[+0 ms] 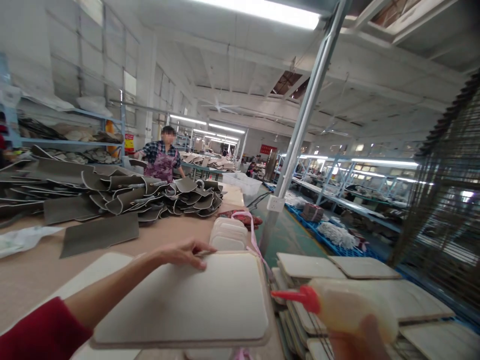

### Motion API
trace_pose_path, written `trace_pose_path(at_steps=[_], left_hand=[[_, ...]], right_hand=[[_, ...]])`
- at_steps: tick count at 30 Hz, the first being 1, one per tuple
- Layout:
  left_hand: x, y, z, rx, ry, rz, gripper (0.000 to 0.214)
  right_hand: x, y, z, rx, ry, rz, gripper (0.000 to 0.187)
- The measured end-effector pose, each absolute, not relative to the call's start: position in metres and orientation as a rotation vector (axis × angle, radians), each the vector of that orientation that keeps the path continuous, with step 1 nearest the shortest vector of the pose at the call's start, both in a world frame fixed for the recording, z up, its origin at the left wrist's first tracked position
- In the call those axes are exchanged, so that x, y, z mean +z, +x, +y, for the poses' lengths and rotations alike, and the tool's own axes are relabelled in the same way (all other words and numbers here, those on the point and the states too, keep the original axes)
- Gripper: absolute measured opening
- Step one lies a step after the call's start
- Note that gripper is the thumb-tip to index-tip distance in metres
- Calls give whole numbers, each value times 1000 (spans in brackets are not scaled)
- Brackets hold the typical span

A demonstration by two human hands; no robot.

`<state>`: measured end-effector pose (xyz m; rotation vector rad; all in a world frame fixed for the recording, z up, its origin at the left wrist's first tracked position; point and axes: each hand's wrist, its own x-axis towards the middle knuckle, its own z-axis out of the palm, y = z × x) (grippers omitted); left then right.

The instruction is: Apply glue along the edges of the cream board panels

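My left hand (pixel 191 252) reaches across a white panel (pixel 195 300) with rounded corners and pinches its far edge, thumb on the upper face. A thin brownish strip shows between the fingertips, too small to make out. The panel lies flat near the table's right side. Lower right, my right hand (pixel 360 340) grips a squeeze bottle (pixel 352 305) of yellowish liquid, partly blurred. The bottle is tilted on its side, and its red nozzle (pixel 296 296) points left, just beside the panel's right edge.
Stacks of similar panels (pixel 311 265) stand at the right. Small white pieces (pixel 229 235) and a pink ribbon (pixel 252 232) lie beyond the panel. Grey-brown sheets (pixel 112 192) are heaped left on the table (pixel 30 280). A co-worker (pixel 162 155) stands behind the heap. A metal post (pixel 303 110) rises ahead.
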<state>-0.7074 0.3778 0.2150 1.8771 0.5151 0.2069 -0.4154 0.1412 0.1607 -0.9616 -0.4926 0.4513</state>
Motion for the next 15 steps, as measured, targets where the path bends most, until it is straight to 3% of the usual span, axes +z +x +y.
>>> trace_pose_path(at_steps=[4,15], left_hand=[[224,-716,380,132,1940,473,56],[240,-717,381,43,1836,421,53]], right_hand=[[171,-395,157,448,-933,-470,69],[171,-379,168,525,-966,-530,75]])
